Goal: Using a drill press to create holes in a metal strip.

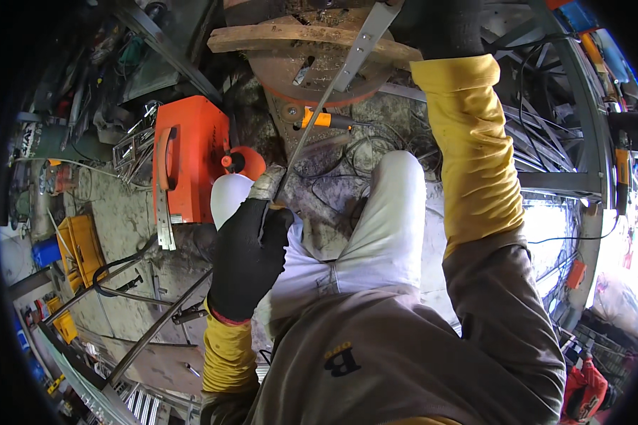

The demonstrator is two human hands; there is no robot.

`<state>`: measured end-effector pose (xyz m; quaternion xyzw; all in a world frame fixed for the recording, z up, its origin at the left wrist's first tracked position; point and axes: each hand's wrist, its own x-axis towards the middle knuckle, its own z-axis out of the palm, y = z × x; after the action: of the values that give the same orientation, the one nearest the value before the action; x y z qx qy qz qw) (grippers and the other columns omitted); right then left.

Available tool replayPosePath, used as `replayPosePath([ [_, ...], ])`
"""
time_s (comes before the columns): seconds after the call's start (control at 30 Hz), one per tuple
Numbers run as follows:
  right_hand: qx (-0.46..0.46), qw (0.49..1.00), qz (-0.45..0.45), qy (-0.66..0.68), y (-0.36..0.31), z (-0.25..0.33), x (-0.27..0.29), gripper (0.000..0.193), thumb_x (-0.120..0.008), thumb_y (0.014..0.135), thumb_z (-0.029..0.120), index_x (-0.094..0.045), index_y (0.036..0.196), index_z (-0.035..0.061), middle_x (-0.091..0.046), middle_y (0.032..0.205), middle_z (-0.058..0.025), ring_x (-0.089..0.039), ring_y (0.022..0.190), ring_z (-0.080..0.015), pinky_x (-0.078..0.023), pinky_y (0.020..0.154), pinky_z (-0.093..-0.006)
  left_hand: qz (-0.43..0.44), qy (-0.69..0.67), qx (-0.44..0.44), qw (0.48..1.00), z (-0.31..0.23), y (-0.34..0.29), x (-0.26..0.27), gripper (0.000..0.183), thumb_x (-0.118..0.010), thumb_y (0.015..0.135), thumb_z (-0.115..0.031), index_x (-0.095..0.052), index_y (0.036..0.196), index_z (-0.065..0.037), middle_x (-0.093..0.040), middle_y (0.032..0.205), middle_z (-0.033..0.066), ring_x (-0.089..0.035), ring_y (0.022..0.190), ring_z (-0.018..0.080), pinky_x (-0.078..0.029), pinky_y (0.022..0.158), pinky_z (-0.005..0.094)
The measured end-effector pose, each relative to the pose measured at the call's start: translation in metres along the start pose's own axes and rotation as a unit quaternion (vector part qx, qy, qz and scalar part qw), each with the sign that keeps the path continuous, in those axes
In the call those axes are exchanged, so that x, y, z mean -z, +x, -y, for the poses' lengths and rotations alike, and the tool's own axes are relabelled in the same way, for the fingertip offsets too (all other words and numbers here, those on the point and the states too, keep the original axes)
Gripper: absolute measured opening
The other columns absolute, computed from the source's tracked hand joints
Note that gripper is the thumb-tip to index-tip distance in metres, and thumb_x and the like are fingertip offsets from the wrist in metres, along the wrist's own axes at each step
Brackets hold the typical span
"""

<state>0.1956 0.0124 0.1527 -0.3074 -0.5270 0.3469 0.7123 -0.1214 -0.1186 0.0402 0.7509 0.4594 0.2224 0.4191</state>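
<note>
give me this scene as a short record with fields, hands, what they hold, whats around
setting: cluttered metal workshop, seen from the head looking down
left hand: black glove, yellow sleeve, closed around the near end of a thin metal rod
right hand: black glove, raised to the top edge; what it grips is cut off
rod: runs from the left hand up toward a round rusty disc
on disc: wooden plank, flat metal strip
left of knees: orange machine box on the floor
legs: white trousers
</note>
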Motion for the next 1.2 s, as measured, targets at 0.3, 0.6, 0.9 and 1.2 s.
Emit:
replayPosePath([
  [0.3,0.012,0.998,0.006,0.065,-0.002,-0.020,-0.005,0.045,-0.051,0.109,0.053,-0.063,0.101,0.0105,-0.056,0.074,0.0007,-0.045,0.053,-0.0100,-0.032,0.046,-0.0274,0.004,0.069,-0.023,0.997,-0.017,0.026,0.008,0.016,-0.063,0.099,-0.010,-0.066,0.112,0.001,-0.069,0.089,0.0227,-0.067,0.080,0.0444,-0.054,0.070,0.0471],
  [0.6,0.060,0.998,-0.009,-0.028,0.007,-0.033,0.007,0.042,-0.055,0.109,0.045,-0.065,0.116,0.0044,-0.063,0.089,-0.0040,-0.058,0.071,-0.0155,-0.047,0.062,-0.0299,-0.013,0.200,-0.112,0.973,-0.048,0.070,0.019,0.017,-0.063,0.097,-0.009,-0.064,0.114,-0.004,-0.070,0.088,0.0220,-0.069,0.078,0.0433,-0.054,0.065,0.0496],
  [0.9,0.270,0.889,-0.045,-0.367,0.002,-0.036,-0.005,0.043,-0.056,0.097,-0.003,-0.056,0.140,0.0007,-0.065,0.113,-0.0263,-0.064,0.096,-0.0409,-0.052,0.085,-0.0415,0.244,-0.540,0.158,0.790,-0.049,0.186,-0.022,0.028,-0.053,0.111,-0.031,-0.055,0.098,-0.006,-0.053,0.080,0.0044,-0.044,0.055,0.0090,-0.031,0.042,0.0242],
  [1.2,0.216,0.919,-0.050,-0.325,-0.006,-0.034,-0.006,0.038,-0.057,0.096,-0.004,-0.057,0.134,0.0002,-0.065,0.105,-0.0233,-0.063,0.090,-0.0388,-0.051,0.079,-0.0406,0.164,-0.144,0.171,0.961,-0.068,0.125,0.014,0.030,-0.053,0.107,-0.019,-0.062,0.130,-0.001,-0.057,0.071,0.0024,-0.053,0.056,0.0099,-0.039,0.045,0.0270],
])
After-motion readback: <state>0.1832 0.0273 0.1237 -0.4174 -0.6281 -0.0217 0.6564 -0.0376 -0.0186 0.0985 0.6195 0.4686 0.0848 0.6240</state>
